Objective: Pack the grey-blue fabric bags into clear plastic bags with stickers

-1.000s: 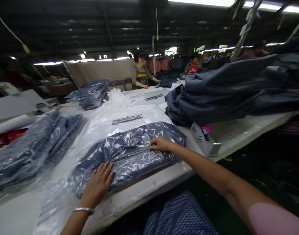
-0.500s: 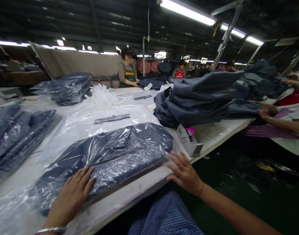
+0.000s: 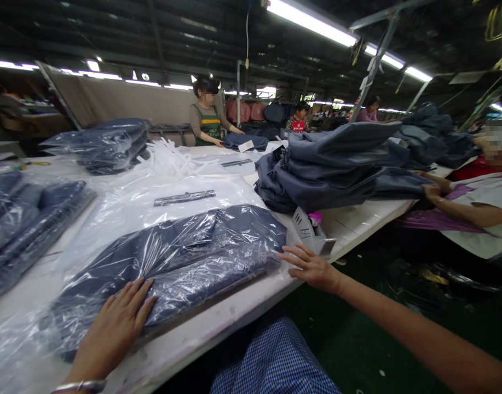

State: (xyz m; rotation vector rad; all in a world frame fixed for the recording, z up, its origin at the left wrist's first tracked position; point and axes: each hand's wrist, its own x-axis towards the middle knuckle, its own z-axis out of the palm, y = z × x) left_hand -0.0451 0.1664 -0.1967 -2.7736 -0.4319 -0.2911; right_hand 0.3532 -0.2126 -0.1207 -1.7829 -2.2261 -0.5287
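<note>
A dark blue bag [image 3: 218,273] in a clear plastic sleeve lies flat in front of me, along the table's near edge. My left hand [image 3: 121,317] rests on its left part, fingers stretched over the plastic. At the other end, my right hand [image 3: 312,268] is held with fingers spread by the sleeve's right edge; I cannot tell whether the fingertips touch it. Behind the bag lies a stack of clear plastic sleeves [image 3: 193,216] with a dark printed strip [image 3: 184,198].
Wrapped dark bags lie at left [image 3: 33,219] and back left [image 3: 107,139], near a heap of white strips [image 3: 168,158]. Unwrapped dark bags [image 3: 328,164] stand right, behind a small box [image 3: 318,241]. A co-worker [image 3: 472,202] handles fabric at right; another [image 3: 209,120] stands across the table [image 3: 242,314].
The view has shifted slightly. My right hand's fingers are now flatter and closer together at the sleeve's right end. My left hand stays on the plastic.
</note>
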